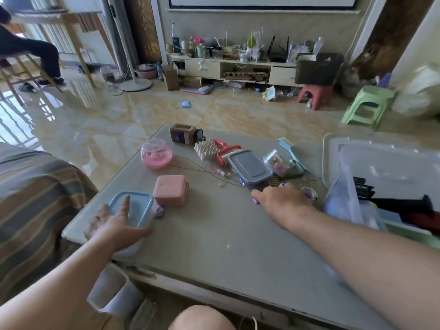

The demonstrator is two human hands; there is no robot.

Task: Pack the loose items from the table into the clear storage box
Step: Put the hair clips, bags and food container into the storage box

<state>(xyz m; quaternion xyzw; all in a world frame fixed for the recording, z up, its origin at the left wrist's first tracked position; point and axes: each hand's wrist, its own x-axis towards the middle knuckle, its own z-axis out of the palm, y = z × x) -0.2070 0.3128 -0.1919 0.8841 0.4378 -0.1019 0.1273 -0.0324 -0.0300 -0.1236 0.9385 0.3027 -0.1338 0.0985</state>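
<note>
My left hand (pixel 114 221) grips a blue-lidded container (pixel 138 203) at the table's near left corner, index finger lying along the lid. My right hand (pixel 283 203) lies palm down over a small purple thing (pixel 256 201); its fingers hide how they sit. The clear storage box (pixel 345 186) stands at the table's right edge with black, red and green items inside. Loose on the table are a pink case (pixel 170 190), a pink domed bowl (pixel 156 154), a brown box (pixel 182 134), a white honeycomb rack (pixel 207 148), a grey-lidded container (pixel 250 166), a blue brush (pixel 289 148) and a tape roll (pixel 309 193).
Thin dark wires (pixel 202 170) trail across the table's middle. A striped sofa (pixel 35 198) sits to the left of the table. Beyond the table are a green stool (pixel 366 106), a red stool (pixel 314 95) and a cluttered low cabinet (pixel 226 67). A person sits at far left.
</note>
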